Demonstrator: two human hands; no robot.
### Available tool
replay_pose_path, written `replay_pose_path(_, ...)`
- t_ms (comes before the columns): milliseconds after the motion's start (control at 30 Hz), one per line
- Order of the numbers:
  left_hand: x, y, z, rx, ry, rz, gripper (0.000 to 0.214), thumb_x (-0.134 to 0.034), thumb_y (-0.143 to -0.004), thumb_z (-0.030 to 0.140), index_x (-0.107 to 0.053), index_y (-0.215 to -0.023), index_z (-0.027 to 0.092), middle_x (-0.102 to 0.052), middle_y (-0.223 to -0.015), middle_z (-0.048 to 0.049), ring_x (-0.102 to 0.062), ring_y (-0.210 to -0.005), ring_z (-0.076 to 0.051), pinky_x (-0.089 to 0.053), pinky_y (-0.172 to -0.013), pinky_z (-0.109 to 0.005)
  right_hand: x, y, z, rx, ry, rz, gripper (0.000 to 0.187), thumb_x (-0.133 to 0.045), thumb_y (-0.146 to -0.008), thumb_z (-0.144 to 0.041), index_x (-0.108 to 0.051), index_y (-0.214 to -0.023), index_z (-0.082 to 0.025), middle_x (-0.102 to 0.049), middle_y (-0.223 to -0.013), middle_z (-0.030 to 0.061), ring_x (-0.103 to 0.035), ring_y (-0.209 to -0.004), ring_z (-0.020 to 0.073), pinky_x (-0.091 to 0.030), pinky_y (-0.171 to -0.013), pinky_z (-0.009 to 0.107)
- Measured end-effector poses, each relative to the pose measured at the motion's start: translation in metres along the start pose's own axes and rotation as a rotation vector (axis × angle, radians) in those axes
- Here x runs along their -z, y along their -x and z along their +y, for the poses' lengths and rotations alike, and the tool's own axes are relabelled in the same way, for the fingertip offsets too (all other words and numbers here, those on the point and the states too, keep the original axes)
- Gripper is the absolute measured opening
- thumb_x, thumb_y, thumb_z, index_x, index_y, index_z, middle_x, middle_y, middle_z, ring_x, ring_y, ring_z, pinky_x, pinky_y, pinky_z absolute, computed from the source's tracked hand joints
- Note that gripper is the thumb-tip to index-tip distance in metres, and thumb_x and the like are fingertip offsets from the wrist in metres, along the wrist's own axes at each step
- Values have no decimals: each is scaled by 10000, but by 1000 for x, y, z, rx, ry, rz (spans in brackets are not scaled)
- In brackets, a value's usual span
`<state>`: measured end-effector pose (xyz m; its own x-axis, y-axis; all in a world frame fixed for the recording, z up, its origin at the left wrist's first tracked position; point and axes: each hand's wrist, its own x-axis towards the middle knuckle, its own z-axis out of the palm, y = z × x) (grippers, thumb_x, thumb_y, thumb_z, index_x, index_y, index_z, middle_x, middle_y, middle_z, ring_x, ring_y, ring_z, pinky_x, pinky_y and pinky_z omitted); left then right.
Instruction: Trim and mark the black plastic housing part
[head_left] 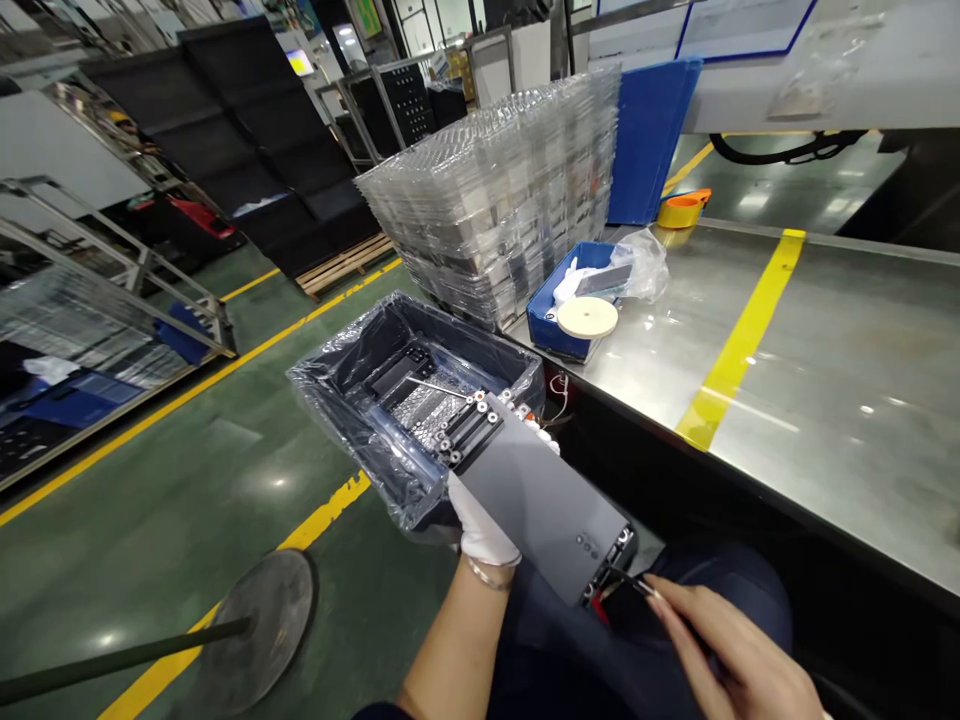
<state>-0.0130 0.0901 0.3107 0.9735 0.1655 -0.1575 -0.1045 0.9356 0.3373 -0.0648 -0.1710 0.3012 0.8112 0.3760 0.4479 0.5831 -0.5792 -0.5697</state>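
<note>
grey flat rectangular metal panel lies propped over the person's lap, its far end resting on the black bin lined with clear plastic film. left hand, in a white glove, is closed on the panel's underside edge. right hand, bare, pinches thin tweezers at the panel's near corner. it looks like fine picking at that corner; a steady tip seems needed.

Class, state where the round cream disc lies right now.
In the head view, the cream disc lies on the blue tray at the metal table's left edge, beside the stack of clear trays.
</note>
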Motion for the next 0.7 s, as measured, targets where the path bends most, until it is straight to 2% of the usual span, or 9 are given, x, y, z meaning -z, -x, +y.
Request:
replay_pose_path(67, -1, 1, -1, 10, -5, 24, 551, -436, -904, 547, -637, -1289, 208, -698, -1107, -129, -649, -1061, -307, -534, -1036, -462, 1, -2, 2, 44, 82, 2, 244, -542, -1058, -400, -709, -1141, -242, -781, -1013, -3, -764, -865, 142, -612, -783, 180)
replay_pose_path(167, -2, 1, -2, 3, -11, 76, 590, -423, -905, 595, -651, -1276, 197, -706, -1131, -139, -655, -1079, -316, -539, -1033, -470, 3, -4, 2, 93, 59, -41, 231, -542, -1061, -380, -696, -1155, -236, -778, -1010, 1, -762, -872, 138, -618, -775, 185)
replay_pose_path(267, -4, 1, -2, 8, 23, 48, 582, -426, -916, 584, -657, -1254, 171, -708, -1107, -135, -664, -1058, -298, -552, -1014, -457, 5, -4, 3, 86, 73, -18, 247, -547, -1056, -393, -709, -1147, -230, -782, -1000, 12, -768, -856, 150, -627, -784, 186)
replay_pose_path(333, -4, 0, -2, 22, 38, 35, 520, -438, -936, 547, -676, -1197, 165, -714, -1048, -119, -676, -1009, -275, -566, -979, -432, 6, -3, 6, 7, -11, -47, 242, -552, -1051, -403, -714, -1131, -242, -783, -1012, 10, -771, -879, 146, -612, -830, 160)
replay_pose_path(400, -5, 0, -3, 26, 49, 37, 493, -426, -962, 525, -693, -1129, 145, -722, -1009, -108, -688, -970, -256, -580, -951, -408, 5, -4, 8, -157, -174, -105, 228, -547, -1050, -399, -708, -1124, -255, -781, -999, 0, -770, -880, 129, -584, -831, 118)
replay_pose_path(467, -5, 0, -5, 22, 70, 49, 501, -404, -979, 518, -693, -1089, 124, -726, -994, -105, -696, -948, -246, -591, -940, -397, 2, -7, 7, -349, -316, -110, 234, -558, -1034, -423, -715, -1073, -254, -770, -930, -6, -762, -819, 121, -565, -755, 81)
replay_pose_path(533, -5, 1, -8, 15, 86, 70, 485, -396, -984, 499, -679, -1113, 127, -729, -1009, -102, -699, -951, -246, -597, -947, -400, -5, -11, 3, -472, -385, -72, 290, -567, -1012, -480, -725, -972, -241, -748, -842, -6, -738, -746, 122, -549, -670, 77)
replay_pose_path(700, -2, 1, -12, 99, 110, -15, 462, -407, -990, 449, -689, -1140, 115, -745, -1057, -104, -713, -982, -250, -600, -974, -390, -25, -16, -8, -538, -411, -123, 462, -558, -993, -565, -647, -715, -206, -637, -649, -15, -619, -591, 123, -503, -543, 145)
